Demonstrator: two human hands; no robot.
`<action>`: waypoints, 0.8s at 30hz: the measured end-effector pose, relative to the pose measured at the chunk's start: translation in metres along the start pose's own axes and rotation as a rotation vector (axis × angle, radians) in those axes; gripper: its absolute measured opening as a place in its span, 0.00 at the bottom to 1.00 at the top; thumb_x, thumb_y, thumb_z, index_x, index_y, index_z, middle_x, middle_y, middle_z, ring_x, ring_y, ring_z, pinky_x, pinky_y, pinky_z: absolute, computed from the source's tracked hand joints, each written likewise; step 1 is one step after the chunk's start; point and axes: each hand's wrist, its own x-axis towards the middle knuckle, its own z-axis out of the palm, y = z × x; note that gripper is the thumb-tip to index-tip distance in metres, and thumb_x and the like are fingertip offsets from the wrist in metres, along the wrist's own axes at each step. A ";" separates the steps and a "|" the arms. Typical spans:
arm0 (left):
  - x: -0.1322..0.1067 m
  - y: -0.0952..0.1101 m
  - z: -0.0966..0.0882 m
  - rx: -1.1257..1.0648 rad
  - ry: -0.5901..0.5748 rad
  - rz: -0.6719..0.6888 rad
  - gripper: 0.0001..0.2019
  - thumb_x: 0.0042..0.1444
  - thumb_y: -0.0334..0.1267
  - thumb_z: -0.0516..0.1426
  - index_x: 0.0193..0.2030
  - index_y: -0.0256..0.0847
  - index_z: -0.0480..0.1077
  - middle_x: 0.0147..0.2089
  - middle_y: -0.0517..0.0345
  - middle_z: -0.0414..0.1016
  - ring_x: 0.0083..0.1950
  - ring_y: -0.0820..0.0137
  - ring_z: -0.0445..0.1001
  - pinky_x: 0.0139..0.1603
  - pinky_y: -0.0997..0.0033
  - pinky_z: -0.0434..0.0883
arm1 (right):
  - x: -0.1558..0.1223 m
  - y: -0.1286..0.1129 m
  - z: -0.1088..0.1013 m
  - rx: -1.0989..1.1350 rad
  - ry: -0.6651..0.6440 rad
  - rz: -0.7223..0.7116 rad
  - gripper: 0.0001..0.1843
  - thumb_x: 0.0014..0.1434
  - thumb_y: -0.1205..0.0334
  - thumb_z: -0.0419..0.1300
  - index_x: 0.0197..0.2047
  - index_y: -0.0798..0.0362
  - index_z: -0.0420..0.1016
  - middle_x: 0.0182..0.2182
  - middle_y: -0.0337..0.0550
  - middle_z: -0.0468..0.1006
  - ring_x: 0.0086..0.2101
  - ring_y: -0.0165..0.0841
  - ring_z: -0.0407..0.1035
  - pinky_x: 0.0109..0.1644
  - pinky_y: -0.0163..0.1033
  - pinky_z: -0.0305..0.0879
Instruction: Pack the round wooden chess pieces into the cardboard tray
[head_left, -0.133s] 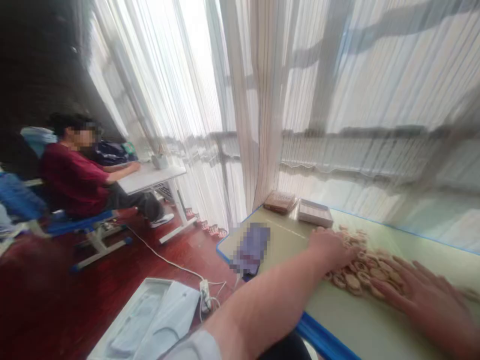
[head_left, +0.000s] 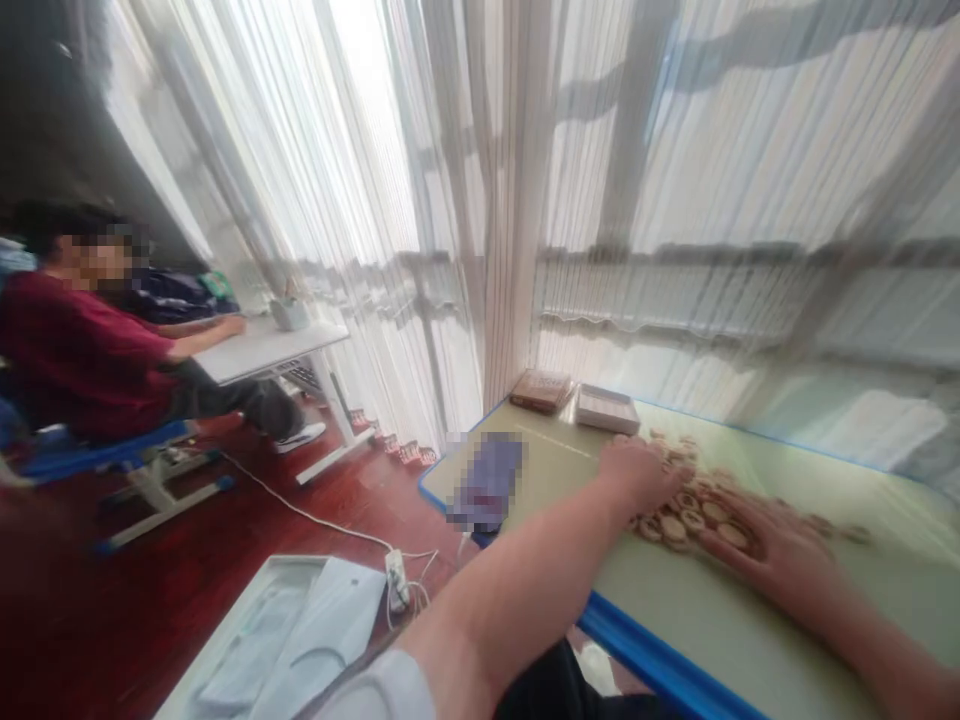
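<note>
many rounded tan pieces (head_left: 691, 519), loosely heaped

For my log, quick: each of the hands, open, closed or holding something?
Left hand: at the wooden pieces; whether it grips any cannot be told.
Right hand: open, over them.

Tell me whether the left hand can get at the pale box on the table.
Likely yes: the left hand is close to the pale box, with nothing visible blocking the way, though it is busy at the round pieces.
</note>
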 end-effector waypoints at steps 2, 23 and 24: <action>-0.001 0.000 0.000 -0.016 0.066 -0.002 0.29 0.60 0.56 0.40 0.47 0.35 0.70 0.47 0.45 0.73 0.51 0.60 0.68 0.53 0.63 0.64 | -0.002 -0.008 -0.007 0.022 -0.076 -0.022 0.39 0.51 0.34 0.51 0.56 0.53 0.69 0.56 0.50 0.70 0.56 0.46 0.61 0.61 0.51 0.55; 0.019 -0.013 0.019 -0.323 0.261 -0.003 0.20 0.61 0.46 0.46 0.28 0.38 0.73 0.33 0.51 0.74 0.39 0.65 0.70 0.44 0.67 0.65 | 0.008 -0.019 -0.016 0.014 -0.101 -0.128 0.31 0.59 0.42 0.50 0.60 0.48 0.64 0.60 0.46 0.64 0.60 0.45 0.55 0.63 0.58 0.51; 0.022 -0.013 0.019 -0.337 0.274 -0.028 0.21 0.61 0.46 0.46 0.27 0.38 0.72 0.31 0.51 0.74 0.38 0.66 0.70 0.42 0.68 0.65 | 0.007 -0.019 -0.017 0.020 -0.077 -0.139 0.30 0.59 0.43 0.50 0.60 0.48 0.64 0.60 0.46 0.64 0.60 0.45 0.55 0.63 0.58 0.51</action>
